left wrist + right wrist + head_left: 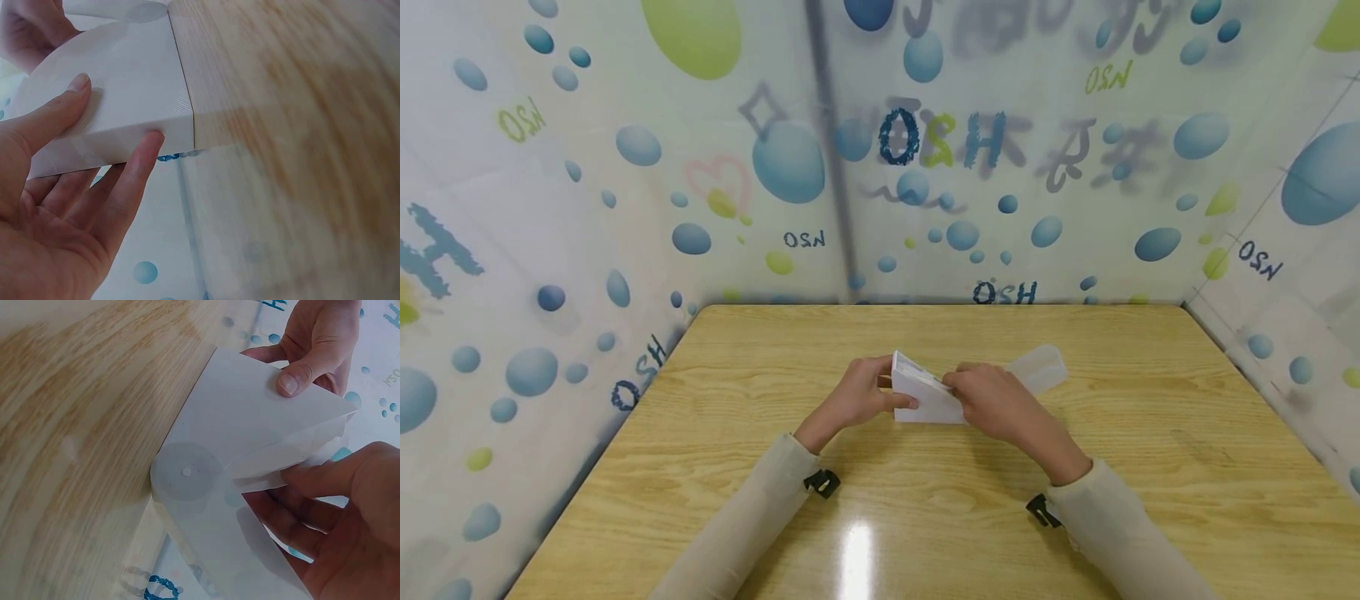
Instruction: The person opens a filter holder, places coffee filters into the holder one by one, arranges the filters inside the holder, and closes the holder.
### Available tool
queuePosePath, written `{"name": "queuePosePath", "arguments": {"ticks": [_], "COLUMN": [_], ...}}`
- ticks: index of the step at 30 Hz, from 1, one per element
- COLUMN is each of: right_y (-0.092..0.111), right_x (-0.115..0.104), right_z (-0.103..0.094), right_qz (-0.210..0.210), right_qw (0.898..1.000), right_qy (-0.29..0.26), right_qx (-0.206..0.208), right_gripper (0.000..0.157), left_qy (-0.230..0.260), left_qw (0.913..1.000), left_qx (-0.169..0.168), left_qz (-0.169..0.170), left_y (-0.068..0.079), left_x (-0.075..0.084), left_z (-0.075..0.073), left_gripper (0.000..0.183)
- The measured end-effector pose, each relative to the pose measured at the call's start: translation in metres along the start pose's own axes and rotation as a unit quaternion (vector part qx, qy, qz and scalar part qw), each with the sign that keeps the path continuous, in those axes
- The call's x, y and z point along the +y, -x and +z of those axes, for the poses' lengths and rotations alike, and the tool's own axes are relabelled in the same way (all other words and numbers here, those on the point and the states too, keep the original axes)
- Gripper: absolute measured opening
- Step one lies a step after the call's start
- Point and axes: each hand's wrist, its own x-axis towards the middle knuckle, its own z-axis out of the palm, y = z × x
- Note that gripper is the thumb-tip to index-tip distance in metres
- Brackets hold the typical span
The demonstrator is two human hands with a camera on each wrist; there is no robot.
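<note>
A white box (pixel 931 407) stands on its long edge on the table, its top side open. The left hand (pixel 859 396) grips its left end, thumb on the broad face and fingertips along the narrow side. A translucent lid (pixel 1040 368) is swung out to the right, joined to the box at a round pivot (pixel 186 472). At the open side, the right hand (pixel 996 402) pinches a thin white piece (pixel 265 482) between thumb and fingers. Most of what lies inside the box is hidden; I cannot tell what the white piece is.
The wood-grain table (pixel 737 350) reaches back to a patterned cloth wall (pixel 880 242), with more cloth at both sides. Black buckles (pixel 822 482) hang at both sleeve cuffs. A bright light reflection lies on the tabletop at the front.
</note>
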Motion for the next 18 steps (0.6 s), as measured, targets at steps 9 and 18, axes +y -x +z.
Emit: {"name": "queuePosePath", "arguments": {"ticks": [9,18], "right_y": [-0.0017,-0.0009], "right_x": [0.0013,0.0007], "right_z": [0.001,-0.0005], "right_qz": [-0.01,-0.004], "right_qw": [1.0,1.0], "right_qy": [0.013,0.011], "right_qx": [-0.001,-0.018], "right_gripper": [0.016,0.021], "left_qy": [0.008,0.01], "left_qw": [1.0,0.9999], "left_qx": [0.001,0.0], "left_qz": [-0.006,-0.01], "left_y": [-0.0002,-0.0001], "left_x": [0.0002,0.0004], "left_z": [0.0001,-0.0001], "left_gripper": [0.038,0.038]}}
